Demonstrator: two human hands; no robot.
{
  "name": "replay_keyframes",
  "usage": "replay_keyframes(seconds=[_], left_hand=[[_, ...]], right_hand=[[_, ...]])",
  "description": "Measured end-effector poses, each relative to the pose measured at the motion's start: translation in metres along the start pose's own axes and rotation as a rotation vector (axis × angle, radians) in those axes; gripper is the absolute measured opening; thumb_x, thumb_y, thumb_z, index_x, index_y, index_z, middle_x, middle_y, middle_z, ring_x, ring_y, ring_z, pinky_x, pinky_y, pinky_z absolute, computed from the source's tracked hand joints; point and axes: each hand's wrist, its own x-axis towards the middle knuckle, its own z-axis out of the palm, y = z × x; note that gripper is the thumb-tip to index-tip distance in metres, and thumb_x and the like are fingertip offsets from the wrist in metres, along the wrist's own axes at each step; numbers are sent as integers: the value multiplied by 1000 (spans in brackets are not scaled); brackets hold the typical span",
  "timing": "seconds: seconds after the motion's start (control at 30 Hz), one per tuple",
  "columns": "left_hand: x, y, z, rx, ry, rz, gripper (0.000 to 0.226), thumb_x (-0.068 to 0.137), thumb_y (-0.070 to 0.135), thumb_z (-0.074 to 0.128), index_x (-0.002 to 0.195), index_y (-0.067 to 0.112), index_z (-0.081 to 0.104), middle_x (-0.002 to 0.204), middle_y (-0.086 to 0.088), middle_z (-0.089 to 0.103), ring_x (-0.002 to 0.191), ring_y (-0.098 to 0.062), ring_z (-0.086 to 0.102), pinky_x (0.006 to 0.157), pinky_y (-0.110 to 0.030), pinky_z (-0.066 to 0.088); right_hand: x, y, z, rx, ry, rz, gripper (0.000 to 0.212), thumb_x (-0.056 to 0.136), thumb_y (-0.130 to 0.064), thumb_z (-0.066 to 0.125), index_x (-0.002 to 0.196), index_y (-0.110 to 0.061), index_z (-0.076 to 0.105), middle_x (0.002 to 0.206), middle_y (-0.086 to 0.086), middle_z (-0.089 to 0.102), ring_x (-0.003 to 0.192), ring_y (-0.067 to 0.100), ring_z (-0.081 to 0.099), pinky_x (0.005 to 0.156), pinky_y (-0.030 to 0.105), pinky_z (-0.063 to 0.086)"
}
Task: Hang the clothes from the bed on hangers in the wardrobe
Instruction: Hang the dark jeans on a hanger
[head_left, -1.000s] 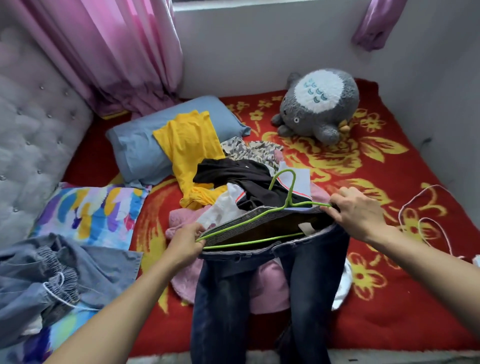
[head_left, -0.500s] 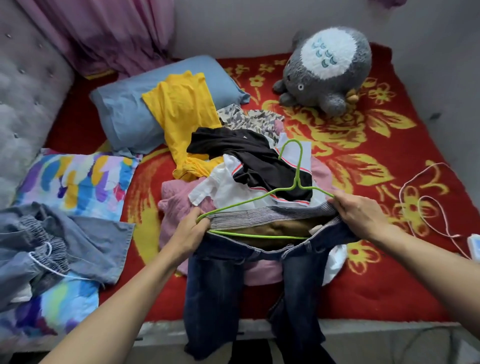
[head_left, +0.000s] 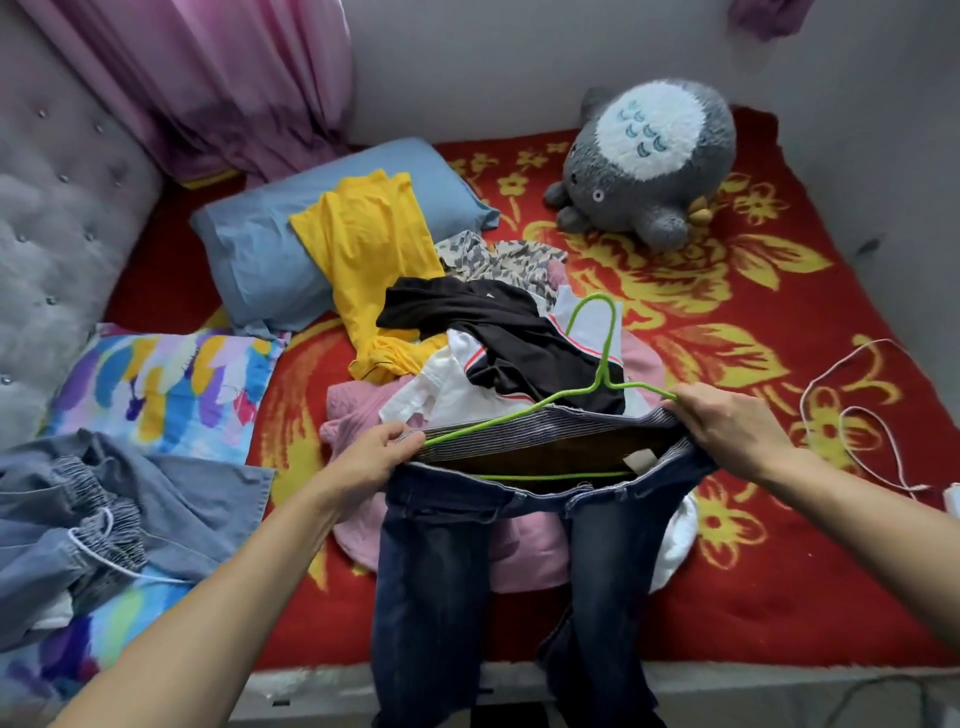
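Dark blue jeans (head_left: 431, 582) hang over the bed's front edge, waistband stretched open. A green wire hanger (head_left: 597, 374) sits inside the waistband, hook pointing away from me. My left hand (head_left: 374, 462) pinches the waistband's left end together with the hanger's left tip. My right hand (head_left: 727, 431) grips the waistband's right end and the hanger's right tip. Behind them lies a pile of clothes: a black garment (head_left: 488, 322), a white shirt (head_left: 441, 389), a yellow top (head_left: 363, 254), a pink garment (head_left: 358, 421) and a patterned one (head_left: 493, 260).
The bed has a red floral blanket (head_left: 753, 545). A grey plush toy (head_left: 649, 161) sits at the back right. A blue pillow (head_left: 260, 244) and a colourful pillow (head_left: 171, 384) lie at the left, with light denim clothing (head_left: 104, 509) on it. A white cable (head_left: 857, 415) lies at the right.
The view shifted down, then back up a little. Both hands keep their hold while the jeans' waistband has been stretched wider over the hanger.
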Motion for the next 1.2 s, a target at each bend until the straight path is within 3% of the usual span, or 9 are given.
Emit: replay_keyframes(seconds=[0.13,0.27,0.37,0.47,0.7,0.8,0.93,1.1,1.2], left_hand=[[6,0,8,752,293,181,14,91,22,60,81,15,53,81,-8,63,81,-27,56,62,-34,31],[0,2,13,616,446,335,16,93,25,54,78,21,52,73,-6,64,74,-29,60,66,-40,44],[-8,13,15,876,629,534,17,93,20,49,78,14,55,67,-7,60,61,-29,56,51,-36,44],[-9,25,29,1039,635,590,11,87,10,54,76,12,54,66,-8,57,57,-31,55,44,-36,44],[0,6,10,603,394,450,42,82,61,49,76,19,49,70,5,57,71,-17,55,64,-35,37],[1,4,12,704,450,436,31,81,45,65,82,17,50,68,-5,63,69,-29,61,62,-38,44],[2,-2,-9,644,554,417,25,86,19,65,75,18,42,58,-1,49,63,-35,58,54,-34,31],[0,-4,-25,748,575,414,16,90,21,62,84,16,49,64,-12,60,67,-40,60,53,-34,32],[-3,-3,-20,960,550,592,12,95,29,48,92,18,49,68,-13,65,60,-38,62,47,-34,37]], right_hand=[[8,-20,0,7,96,-210,37,96,-43,36,97,-23,66,82,-2,67,70,26,67,45,33,47],[21,-31,-9,78,145,-159,36,95,-44,36,96,-23,65,86,-1,71,68,28,67,47,33,48],[25,-31,-11,85,147,-141,42,95,-47,33,97,-22,66,87,-2,72,73,28,68,51,34,50],[29,-39,-12,81,135,-169,44,96,-49,31,101,-22,66,86,0,71,74,30,68,52,36,52],[28,-48,-12,297,117,-122,39,96,-51,37,102,-25,65,89,-2,72,80,26,68,63,39,54],[28,-53,-17,360,79,-93,39,94,-55,39,103,-27,65,91,-7,71,83,21,67,69,39,54],[22,-38,-31,239,87,-93,40,90,-55,41,106,-27,66,100,-8,71,88,19,66,67,35,54],[18,-33,-31,208,48,-65,49,95,-53,30,111,-19,63,102,1,69,85,30,67,66,41,53],[25,-43,-35,85,119,-72,36,99,-42,39,113,-18,61,101,4,68,81,33,67,58,41,53]])
